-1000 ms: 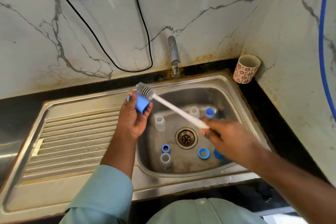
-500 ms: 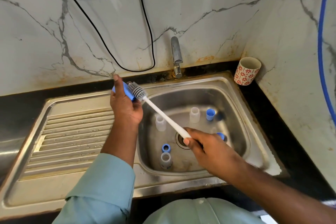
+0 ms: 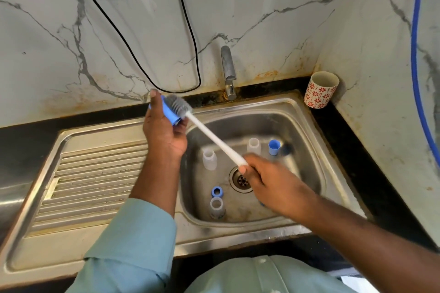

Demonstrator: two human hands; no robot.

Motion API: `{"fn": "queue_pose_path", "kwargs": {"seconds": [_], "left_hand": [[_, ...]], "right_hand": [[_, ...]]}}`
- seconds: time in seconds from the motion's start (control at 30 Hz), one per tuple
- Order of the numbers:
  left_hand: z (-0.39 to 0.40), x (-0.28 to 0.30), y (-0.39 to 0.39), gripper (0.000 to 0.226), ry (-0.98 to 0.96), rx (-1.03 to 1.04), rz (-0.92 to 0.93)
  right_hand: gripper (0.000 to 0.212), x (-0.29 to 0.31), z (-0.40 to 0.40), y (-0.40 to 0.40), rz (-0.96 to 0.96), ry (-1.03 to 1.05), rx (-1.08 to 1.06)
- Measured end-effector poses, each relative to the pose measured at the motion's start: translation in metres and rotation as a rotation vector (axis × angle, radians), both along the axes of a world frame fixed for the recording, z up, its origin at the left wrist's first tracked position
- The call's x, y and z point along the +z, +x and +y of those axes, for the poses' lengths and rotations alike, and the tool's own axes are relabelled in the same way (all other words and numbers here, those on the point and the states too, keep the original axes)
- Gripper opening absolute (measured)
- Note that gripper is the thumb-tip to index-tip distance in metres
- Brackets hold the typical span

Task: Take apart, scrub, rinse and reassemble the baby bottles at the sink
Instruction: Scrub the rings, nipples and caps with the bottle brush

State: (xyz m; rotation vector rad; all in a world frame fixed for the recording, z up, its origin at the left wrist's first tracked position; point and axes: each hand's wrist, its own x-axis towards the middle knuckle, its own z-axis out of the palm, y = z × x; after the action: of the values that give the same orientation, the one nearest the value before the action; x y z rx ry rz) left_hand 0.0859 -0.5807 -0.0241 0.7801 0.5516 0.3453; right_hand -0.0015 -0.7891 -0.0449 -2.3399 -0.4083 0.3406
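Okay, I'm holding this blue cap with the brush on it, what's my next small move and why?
Probably twist the brush inside the blue cap. Your left hand grips the cap, your right hand holds the white handle, and the bristles sit at the cap's opening, half outside. The tap shows no water running, so rinsing likely comes afterwards.

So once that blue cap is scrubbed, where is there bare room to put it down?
The ribbed drainboard, left of the basin, lies bare between the left hand and the sink's outer rim. Another bare patch is the basin floor right of the drain. It is crowded around the drain: clear bottles and blue rings stand there.
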Motion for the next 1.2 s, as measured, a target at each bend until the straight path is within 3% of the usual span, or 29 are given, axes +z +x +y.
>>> {"fn": "queue_pose_path", "kwargs": {"seconds": [0.1,0.2,0.3,0.4,0.53,0.67,0.83,0.93,1.0,1.2], "left_hand": [[-0.005,-0.001,-0.001,0.044,0.129,-0.059,0.009],[-0.011,0.002,-0.001,0.062,0.043,-0.037,-0.014],[0.002,0.000,-0.002,0.044,-0.048,0.001,-0.015],[-0.014,-0.009,-0.006,0.022,0.039,-0.102,0.017],[-0.004,-0.003,0.002,0.033,-0.027,-0.018,0.041],[-0.019,-0.004,-0.002,0.017,0.154,-0.075,0.088],[-0.002,0.001,0.003,0.057,0.067,0.064,0.008],[-0.012,-0.004,0.000,0.039,0.124,-0.011,0.072],[-0.010,-0.007,0.000,0.028,0.100,0.047,0.129],[-0.018,-0.012,-0.002,0.025,0.127,-0.025,0.148]], "right_hand": [[0.024,0.002,0.000,-0.001,0.040,0.045,-0.020],[0.024,0.004,0.004,0.009,-0.016,0.053,-0.034],[0.023,-0.002,-0.004,-0.005,0.041,0.017,0.005],[0.025,0.001,0.001,0.007,0.021,0.074,-0.065],[0.023,-0.004,0.000,0.003,0.005,0.020,-0.021],[0.021,-0.005,0.002,0.004,0.022,0.049,-0.085],[0.022,-0.007,0.007,-0.005,0.032,-0.016,-0.039],[0.023,0.000,0.011,0.005,-0.009,-0.017,-0.076],[0.019,0.000,0.013,0.006,-0.019,-0.063,-0.041],[0.020,-0.001,0.016,0.008,-0.009,-0.028,-0.071]]}}
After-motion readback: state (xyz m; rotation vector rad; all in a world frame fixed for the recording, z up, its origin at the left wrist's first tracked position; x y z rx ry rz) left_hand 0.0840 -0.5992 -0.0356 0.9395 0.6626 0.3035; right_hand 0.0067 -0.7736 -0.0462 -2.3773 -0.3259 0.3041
